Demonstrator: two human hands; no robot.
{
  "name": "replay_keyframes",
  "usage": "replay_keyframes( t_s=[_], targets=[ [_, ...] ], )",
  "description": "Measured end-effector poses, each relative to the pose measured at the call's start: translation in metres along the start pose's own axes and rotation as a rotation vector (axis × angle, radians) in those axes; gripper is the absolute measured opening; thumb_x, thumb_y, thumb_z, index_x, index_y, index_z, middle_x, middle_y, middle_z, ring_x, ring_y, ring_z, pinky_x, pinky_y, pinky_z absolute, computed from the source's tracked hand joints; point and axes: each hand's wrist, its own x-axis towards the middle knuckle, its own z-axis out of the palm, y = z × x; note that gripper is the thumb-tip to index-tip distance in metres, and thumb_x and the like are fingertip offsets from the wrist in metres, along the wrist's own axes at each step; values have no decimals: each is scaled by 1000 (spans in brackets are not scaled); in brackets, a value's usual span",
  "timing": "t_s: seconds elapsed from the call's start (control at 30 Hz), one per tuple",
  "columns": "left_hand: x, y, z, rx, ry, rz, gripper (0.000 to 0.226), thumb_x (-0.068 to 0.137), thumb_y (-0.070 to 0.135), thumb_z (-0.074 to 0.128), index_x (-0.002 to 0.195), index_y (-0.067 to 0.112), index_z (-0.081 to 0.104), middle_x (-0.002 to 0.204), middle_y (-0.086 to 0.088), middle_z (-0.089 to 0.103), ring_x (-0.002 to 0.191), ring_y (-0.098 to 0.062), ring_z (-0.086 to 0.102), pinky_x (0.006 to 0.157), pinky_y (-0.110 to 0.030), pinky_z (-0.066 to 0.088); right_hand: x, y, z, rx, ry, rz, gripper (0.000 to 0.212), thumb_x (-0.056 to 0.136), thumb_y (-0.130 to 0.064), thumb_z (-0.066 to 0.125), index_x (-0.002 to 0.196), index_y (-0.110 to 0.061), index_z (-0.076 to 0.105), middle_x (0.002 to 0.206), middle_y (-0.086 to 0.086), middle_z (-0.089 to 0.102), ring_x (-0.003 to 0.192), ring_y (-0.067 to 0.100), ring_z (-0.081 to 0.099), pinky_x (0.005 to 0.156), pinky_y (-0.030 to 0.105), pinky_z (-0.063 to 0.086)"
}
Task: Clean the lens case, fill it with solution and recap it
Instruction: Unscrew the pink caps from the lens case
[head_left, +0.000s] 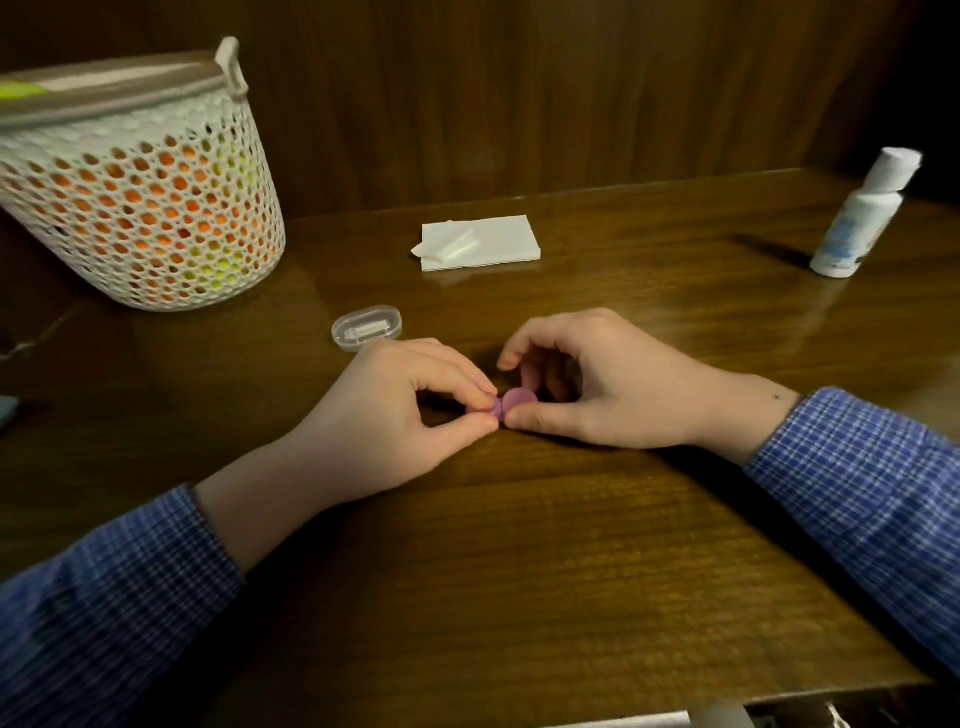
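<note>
A small pink lens case (511, 402) lies on the wooden table (519, 545) between my two hands. My left hand (410, 410) pinches its left cap between thumb and fingertips. My right hand (592, 384) curls around the right cap, thumb at the front edge, fingers arched behind it. The white solution bottle (857, 218) stands capped at the far right. A folded white tissue (478, 242) lies at the middle back of the table.
A white perforated basket (140, 176) with orange and yellow contents stands at the back left. A small clear plastic box (367, 327) sits just beyond my left hand. A dark wooden wall rises behind the table. The table's front edge runs near the bottom right.
</note>
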Motion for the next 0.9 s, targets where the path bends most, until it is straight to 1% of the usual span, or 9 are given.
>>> replay_keyframes(
  t_s=[0.13, 0.27, 0.4, 0.47, 0.67, 0.73, 0.83, 0.9],
  targets=[
    [0, -1, -1, -24, -14, -29, 17, 85, 24, 81, 102, 25, 82, 103, 18, 75, 103, 4, 67, 91, -14, 53, 0, 0, 3, 44, 32, 8, 42, 85, -37, 82, 121, -22, 67, 90, -14, 71, 82, 2, 67, 65, 11, 50],
    [1, -3, -1, -43, -20, -34, 18, 85, 24, 81, 102, 24, 82, 103, 16, 76, 102, 4, 67, 91, -14, 53, 0, 2, 3, 123, 29, 38, 45, 83, -32, 84, 123, -23, 66, 90, -12, 72, 81, 4, 69, 68, 14, 53],
    [2, -4, -1, -42, -23, -33, 18, 85, 25, 81, 102, 23, 82, 104, 15, 76, 101, 3, 68, 90, -16, 54, 0, 3, 1, 168, -1, 49, 46, 83, -30, 83, 125, -23, 65, 93, -11, 74, 84, 8, 71, 73, 26, 61],
    [2, -4, 0, -39, -17, -26, 17, 84, 25, 81, 101, 22, 82, 103, 14, 77, 101, 3, 68, 89, -15, 53, 0, 3, 0, 173, -10, 49, 48, 84, -29, 82, 128, -23, 64, 95, -11, 74, 85, 8, 71, 75, 31, 62],
    [2, -4, 0, -35, -14, -22, 17, 83, 23, 82, 100, 21, 83, 103, 13, 77, 100, 3, 69, 89, -14, 53, -3, 3, -3, 176, -36, 16, 47, 88, -16, 79, 131, -19, 62, 103, -10, 73, 91, 13, 71, 80, 30, 61],
    [2, -4, 0, -48, -11, -24, 17, 83, 22, 82, 100, 21, 83, 103, 14, 77, 100, 2, 69, 88, -15, 54, -3, 2, -1, 174, -29, 21, 46, 87, -20, 79, 130, -20, 63, 104, -10, 72, 91, 12, 70, 79, 30, 61],
    [2, -4, -1, -41, -16, -20, 17, 83, 23, 82, 101, 21, 83, 102, 15, 76, 101, 2, 69, 88, -16, 54, -2, 0, 1, 136, 19, 34, 46, 82, -36, 81, 123, -22, 67, 101, -12, 69, 88, 7, 67, 73, 26, 60],
    [3, -4, -1, -37, -25, -21, 18, 84, 24, 81, 101, 22, 82, 103, 15, 76, 101, 2, 69, 88, -17, 55, -1, 0, 2, 138, 37, 50, 43, 81, -38, 82, 119, -22, 68, 95, -12, 68, 85, 6, 67, 71, 23, 59]
  ],
)
